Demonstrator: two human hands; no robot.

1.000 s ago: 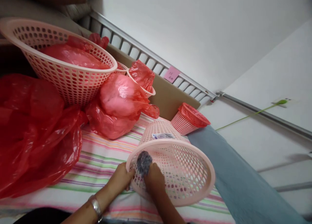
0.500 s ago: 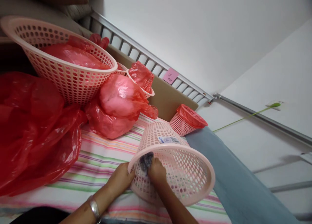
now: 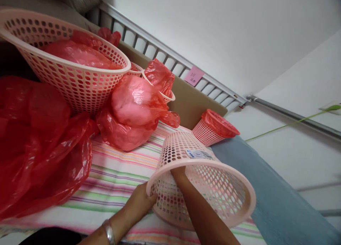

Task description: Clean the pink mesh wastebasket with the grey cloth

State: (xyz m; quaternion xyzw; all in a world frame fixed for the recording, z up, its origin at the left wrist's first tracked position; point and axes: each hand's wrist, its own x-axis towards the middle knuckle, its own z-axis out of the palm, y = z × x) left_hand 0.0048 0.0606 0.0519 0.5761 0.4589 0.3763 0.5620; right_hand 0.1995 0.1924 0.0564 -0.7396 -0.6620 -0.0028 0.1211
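Striped sheet (image 3: 106,190) is lying under pink perforated basket (image 3: 181,143), which is resting tipped, mouth towards person, apparently giving right hand (image 3: 178,171) access. Left hand (image 3: 141,203) is gripping basket's rim, likely steadying it. Right hand is mostly hiding inside basket; cannot tell its grip. Bulging red bag (image 3: 135,102) is sitting beyond basket, leftward.

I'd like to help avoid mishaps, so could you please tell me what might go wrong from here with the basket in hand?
The pink basket lies on its side and might roll, as only the left hand visibly grips its rim. The right hand, mostly hidden inside, could push it askew. The striped cloth beneath might bunch up if the basket shifts.
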